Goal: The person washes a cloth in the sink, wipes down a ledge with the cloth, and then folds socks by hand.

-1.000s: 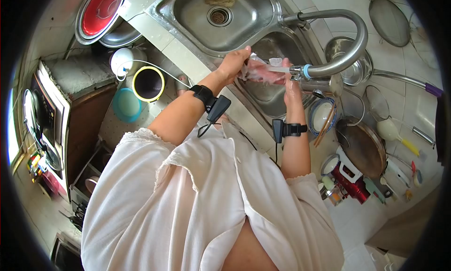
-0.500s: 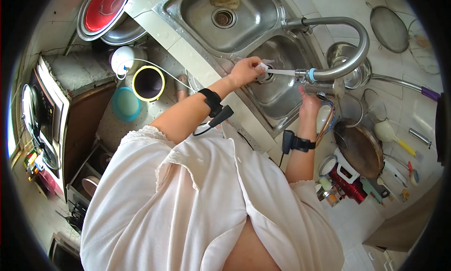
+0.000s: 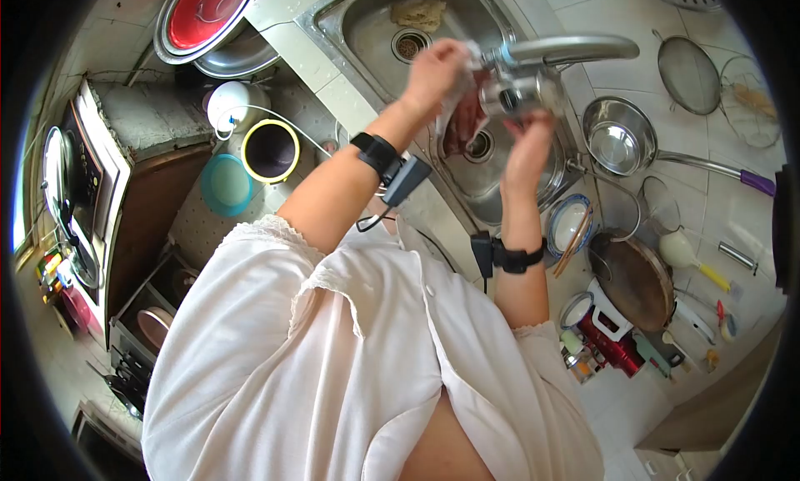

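My left hand (image 3: 435,79) is raised over the divider between the two sink basins, its fingers pinched on a whitish film (image 3: 473,54) beside the spout. Reddish wet material (image 3: 464,121) hangs or lies below it, over the lower basin (image 3: 500,181); blur hides its exact shape. Close under the metal body of the faucet (image 3: 521,89) is my right hand (image 3: 530,143), fingers bent and smeared by motion. Whether it touches the faucet or holds anything cannot be made out.
In the upper basin (image 3: 364,52) lies a tan sponge-like piece (image 3: 419,14). To the right are a steel saucepan (image 3: 618,137), a bowl with chopsticks (image 3: 568,224) and a large brown pan (image 3: 637,281). A yellow-rimmed bucket (image 3: 271,151) stands on the floor at left.
The spout has swung left toward the upper basin. My left hand has risen, and my right hand has moved up and left to the faucet. Reddish material now shows between them.
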